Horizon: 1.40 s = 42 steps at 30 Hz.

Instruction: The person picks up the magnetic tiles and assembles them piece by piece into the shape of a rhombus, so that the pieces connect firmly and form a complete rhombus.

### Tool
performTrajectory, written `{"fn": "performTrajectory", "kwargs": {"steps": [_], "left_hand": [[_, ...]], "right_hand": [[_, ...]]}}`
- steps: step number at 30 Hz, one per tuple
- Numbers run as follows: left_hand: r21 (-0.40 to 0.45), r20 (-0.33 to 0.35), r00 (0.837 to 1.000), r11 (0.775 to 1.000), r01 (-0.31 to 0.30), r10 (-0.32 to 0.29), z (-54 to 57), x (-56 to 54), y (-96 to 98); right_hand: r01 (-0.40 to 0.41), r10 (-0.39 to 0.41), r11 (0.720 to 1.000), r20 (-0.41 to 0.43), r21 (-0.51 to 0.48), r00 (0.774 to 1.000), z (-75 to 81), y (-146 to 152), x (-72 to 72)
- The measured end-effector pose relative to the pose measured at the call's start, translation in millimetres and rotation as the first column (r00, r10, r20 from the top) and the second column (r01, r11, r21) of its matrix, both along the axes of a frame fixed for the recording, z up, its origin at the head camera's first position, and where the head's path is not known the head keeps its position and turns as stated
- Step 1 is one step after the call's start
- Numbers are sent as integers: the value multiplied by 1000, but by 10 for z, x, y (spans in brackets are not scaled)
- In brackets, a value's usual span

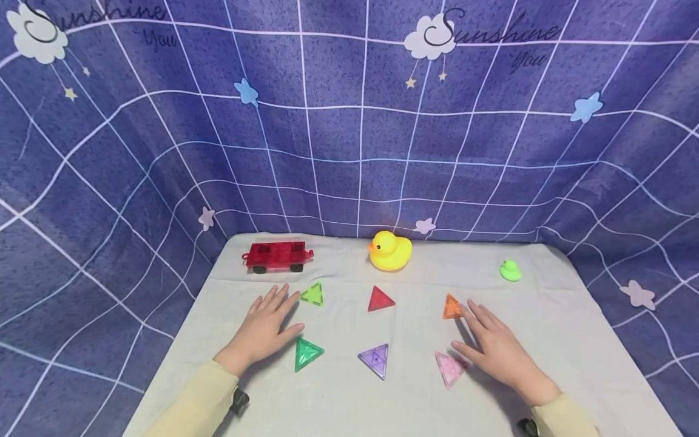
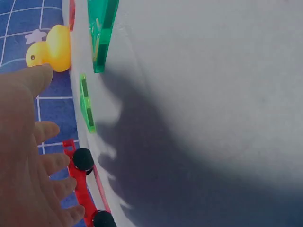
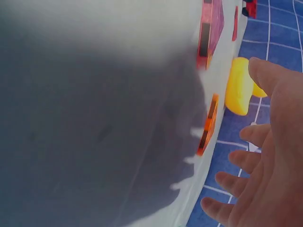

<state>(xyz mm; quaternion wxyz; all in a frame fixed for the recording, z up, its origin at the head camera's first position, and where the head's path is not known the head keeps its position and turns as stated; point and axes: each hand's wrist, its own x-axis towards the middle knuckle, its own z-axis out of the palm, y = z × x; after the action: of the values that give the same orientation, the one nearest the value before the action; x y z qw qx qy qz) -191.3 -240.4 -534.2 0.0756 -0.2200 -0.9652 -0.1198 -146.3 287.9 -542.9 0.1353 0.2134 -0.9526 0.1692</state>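
Observation:
My left hand [image 1: 264, 331] hovers palm down over the left side of the table, fingers spread and holding nothing. Its fingertips are near a light green triangle tile [image 1: 314, 294], and its thumb points over a dark green triangle tile [image 1: 307, 353]. On the other side my right hand [image 1: 499, 352], also spread and without anything in it, has its fingertips beside an orange triangle tile [image 1: 451, 307]. A pink triangle tile [image 1: 450, 369] lies just below that thumb. Between the hands lie a red triangle tile [image 1: 380, 299] and a purple triangle tile [image 1: 375, 360].
Along the back stand a red toy wagon [image 1: 277, 256] with black wheels, a yellow rubber duck [image 1: 390, 250] and a small green duck [image 1: 510, 271]. Behind the white-covered table [image 1: 327, 406] hangs a blue gridded curtain [image 1: 338, 133], which also closes in both sides.

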Motion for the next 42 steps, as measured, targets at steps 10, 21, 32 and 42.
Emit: {"fn": "performTrajectory", "kwargs": {"steps": [10,21,32,42], "left_hand": [[-4,21,1000,1000,0,1,-66,-50,80],[0,20,1000,1000,12,-12,-102,-129,157],[5,8,999,999,38,-38,-122,-200,247],[-28,23,999,999,43,-42,-122,-257,327]], "right_hand": [[-72,72,997,-45,-9,996,-28,-244,-61],[-88,87,996,40,7,995,-48,-559,-104],[-124,123,992,84,10,989,-25,-875,-132],[-176,174,984,124,1,977,-26,-1142,-134]]}}
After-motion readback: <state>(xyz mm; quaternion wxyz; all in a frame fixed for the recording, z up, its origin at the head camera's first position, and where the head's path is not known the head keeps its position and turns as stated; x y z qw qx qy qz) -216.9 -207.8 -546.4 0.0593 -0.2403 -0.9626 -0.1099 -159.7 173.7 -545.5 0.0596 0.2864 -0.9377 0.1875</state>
